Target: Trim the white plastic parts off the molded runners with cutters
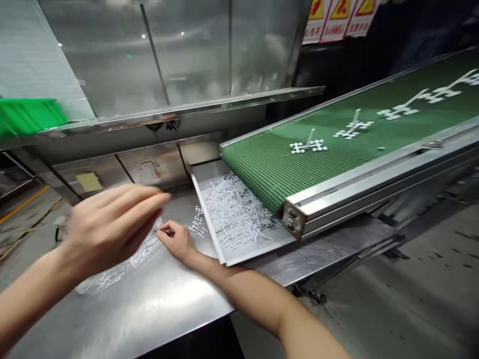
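Observation:
My left hand (112,224) hovers above the steel table (157,309) with fingers stretched out together and blurred by motion; nothing shows in it. My right hand (176,240) rests on the table with its fingers pinched on a thin dark tool whose tip points left. A clear bag of small white plastic pieces (119,264) lies under and beside my left hand. A few loose white pieces (197,223) lie just right of my right hand. A steel tray (239,252) holds a heap of white sprues (235,212).
A green conveyor belt (337,144) slopes up to the right and carries several white moulded parts (309,145). A green bin (30,114) sits on a shelf at the far left. Warning signs (337,17) hang at the top. Floor lies at lower right.

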Demonstrator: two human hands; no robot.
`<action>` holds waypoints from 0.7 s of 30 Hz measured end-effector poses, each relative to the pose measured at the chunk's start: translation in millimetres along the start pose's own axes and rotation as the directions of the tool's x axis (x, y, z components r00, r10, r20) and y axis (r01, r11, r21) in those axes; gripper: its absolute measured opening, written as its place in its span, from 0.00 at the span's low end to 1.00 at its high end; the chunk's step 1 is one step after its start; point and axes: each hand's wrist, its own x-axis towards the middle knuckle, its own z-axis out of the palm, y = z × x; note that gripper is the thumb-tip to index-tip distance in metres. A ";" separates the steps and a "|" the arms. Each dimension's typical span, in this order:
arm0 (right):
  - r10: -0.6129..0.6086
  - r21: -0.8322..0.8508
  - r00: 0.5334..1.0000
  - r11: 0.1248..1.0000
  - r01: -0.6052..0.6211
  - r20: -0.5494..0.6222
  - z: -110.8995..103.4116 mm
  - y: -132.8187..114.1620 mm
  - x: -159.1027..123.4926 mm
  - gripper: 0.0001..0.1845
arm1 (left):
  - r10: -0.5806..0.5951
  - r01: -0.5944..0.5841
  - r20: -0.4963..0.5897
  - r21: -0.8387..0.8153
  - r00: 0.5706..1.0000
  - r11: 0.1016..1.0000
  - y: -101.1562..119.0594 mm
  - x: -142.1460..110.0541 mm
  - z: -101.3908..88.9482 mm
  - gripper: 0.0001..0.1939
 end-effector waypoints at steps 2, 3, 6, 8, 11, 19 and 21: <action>0.001 -0.024 1.000 1.000 -0.001 -0.010 -2.5 -0.9 1.4 0.07 | 0.297 -0.296 0.016 -0.025 0.955 0.955 36.0 74.1 34.7 0.20; 0.004 -0.034 1.000 0.999 -0.004 -0.013 -3.1 -0.7 2.2 0.06 | 0.406 -0.406 0.023 -0.027 0.913 0.914 51.9 107.8 50.0 0.19; 0.016 -0.053 1.000 0.998 -0.017 -0.010 -2.6 0.9 4.2 0.05 | 0.574 -0.576 0.090 -0.009 0.814 0.818 92.8 192.8 91.1 0.22; 0.026 -0.063 1.000 0.998 -0.027 -0.007 -1.5 1.8 4.7 0.05 | 0.599 -0.605 0.116 0.031 0.792 0.795 113.8 234.0 115.7 0.21; 0.036 -0.082 0.999 0.996 -0.037 -0.009 0.0 1.7 4.1 0.04 | 0.630 -0.650 0.159 0.156 0.760 0.744 134.2 271.5 146.7 0.19; 0.011 -0.132 0.999 0.991 -0.007 0.035 4.6 1.2 -0.5 0.05 | 0.547 -0.674 0.396 0.381 0.737 0.632 146.7 291.0 172.6 0.15; 0.006 -0.139 0.999 0.990 0.000 0.042 5.4 1.7 -0.8 0.06 | 0.501 -0.636 0.399 0.381 0.768 0.671 143.7 290.5 166.7 0.16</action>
